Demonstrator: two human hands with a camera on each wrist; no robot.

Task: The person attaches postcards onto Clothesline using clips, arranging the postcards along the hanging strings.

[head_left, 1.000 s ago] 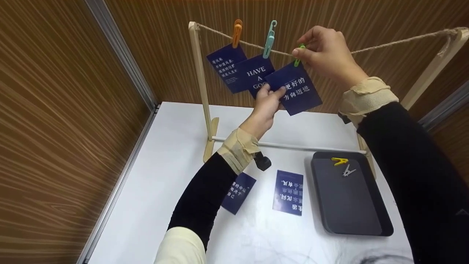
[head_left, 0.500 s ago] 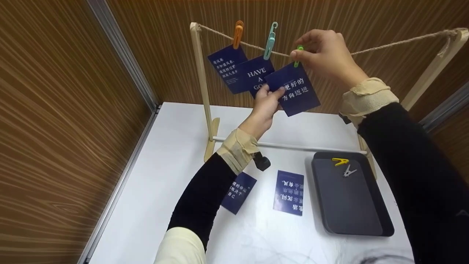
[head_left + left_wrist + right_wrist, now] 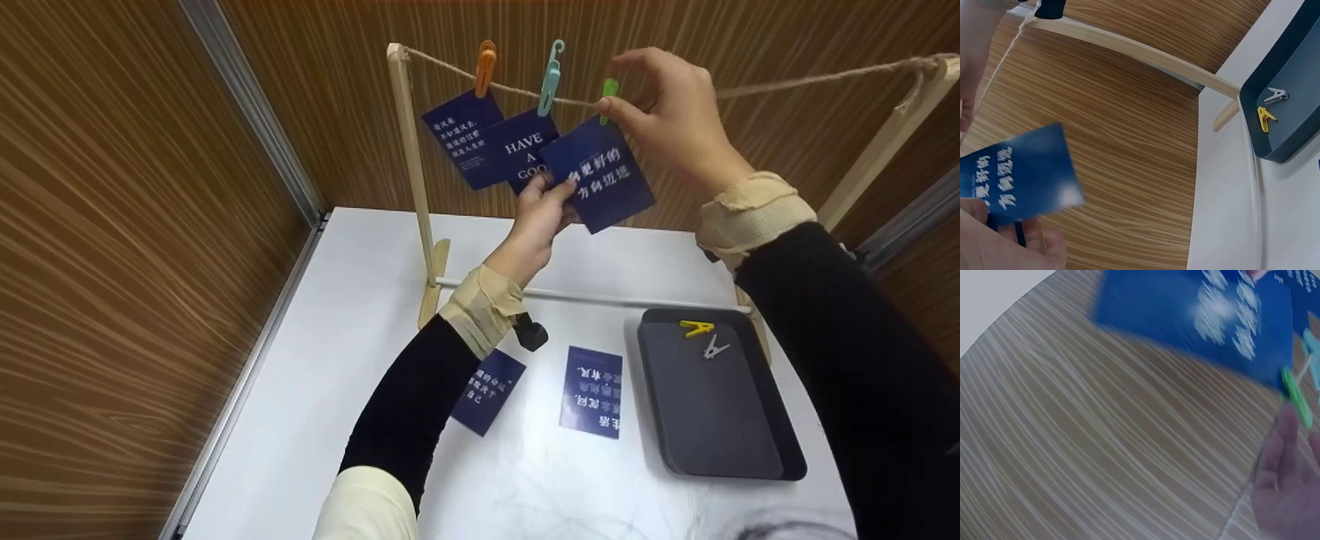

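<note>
A twine line runs across the top of a wooden rack. An orange clip and a teal clip each hold a dark blue card on it. My right hand pinches a green clip at the line, on the top corner of a third blue card with white characters. My left hand pinches that card's lower left edge. In the left wrist view the card sits above my fingers; in the right wrist view it is blurred beside the green clip.
Two more blue cards lie on the white table. A dark tray at the right holds a yellow clip and a grey clip. Wood-grain walls close in on the left and behind.
My right hand has lifted the green clip slightly up to the twine, and the card has risen and tilted with it. My left hand followed, still on the card.
</note>
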